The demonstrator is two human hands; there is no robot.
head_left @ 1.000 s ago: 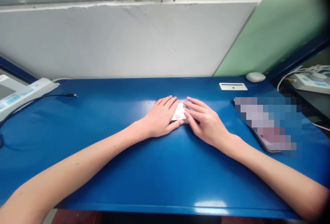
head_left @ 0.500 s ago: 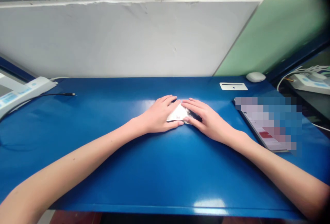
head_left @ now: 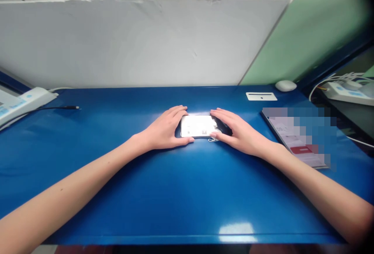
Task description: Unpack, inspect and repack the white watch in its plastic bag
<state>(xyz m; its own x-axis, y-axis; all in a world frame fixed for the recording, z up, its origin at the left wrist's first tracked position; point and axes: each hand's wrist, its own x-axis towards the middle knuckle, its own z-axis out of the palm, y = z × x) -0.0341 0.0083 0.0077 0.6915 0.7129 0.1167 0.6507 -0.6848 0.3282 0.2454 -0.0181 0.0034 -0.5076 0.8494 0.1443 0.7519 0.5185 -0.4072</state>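
Observation:
A white, brightly lit phone point(head_left: 196, 125) lies lengthwise on the blue table between my hands. A string of pale beads point(head_left: 213, 140) hangs out by its right end. My left hand point(head_left: 169, 128) curves around the left end, thumb along the near edge and fingers at the far edge. At the right end, my right hand point(head_left: 231, 130) grips it, with the thumb tip over the near corner and the fingertips at the far corner. Glare washes out most of the phone's face.
On the right lies a tablet-like device point(head_left: 295, 141), partly pixelated. Behind it are a white slotted card point(head_left: 261, 96) and a white rounded case point(head_left: 286, 86). A black cable point(head_left: 66, 107) and power strip point(head_left: 27, 101) sit at left. A grey panel point(head_left: 131, 43) backs the table.
My left hand has slid left off the phone's face to its left end, uncovering the white surface and more of the beads. My right hand has barely moved. The view has shifted slightly.

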